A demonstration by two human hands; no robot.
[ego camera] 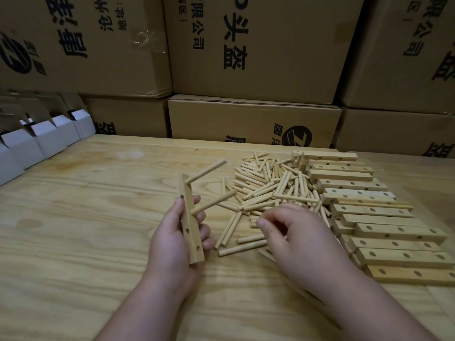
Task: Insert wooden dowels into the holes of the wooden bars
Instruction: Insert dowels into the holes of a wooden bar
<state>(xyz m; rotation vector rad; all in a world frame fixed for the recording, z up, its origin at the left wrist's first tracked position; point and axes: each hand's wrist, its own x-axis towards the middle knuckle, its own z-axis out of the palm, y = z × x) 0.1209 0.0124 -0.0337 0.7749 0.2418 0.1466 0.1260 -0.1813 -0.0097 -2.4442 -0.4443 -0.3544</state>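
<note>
My left hand (170, 242) grips a wooden bar (191, 233) and holds it nearly upright above the table. Two dowels stick out of the bar to the right, an upper dowel (206, 174) and a lower dowel (214, 201). Several empty holes show along the bar below them. My right hand (295, 237) hovers over the near edge of the loose dowel pile (270, 188), its fingers loosely curled with nothing visible between them. A few single dowels (242, 249) lie between my two hands.
A row of drilled wooden bars (369, 217) lies stacked along the right side of the wooden table (86, 205). Small white folded boxes (37, 139) stand at the back left. Large cardboard cartons (253, 45) form a wall behind the table.
</note>
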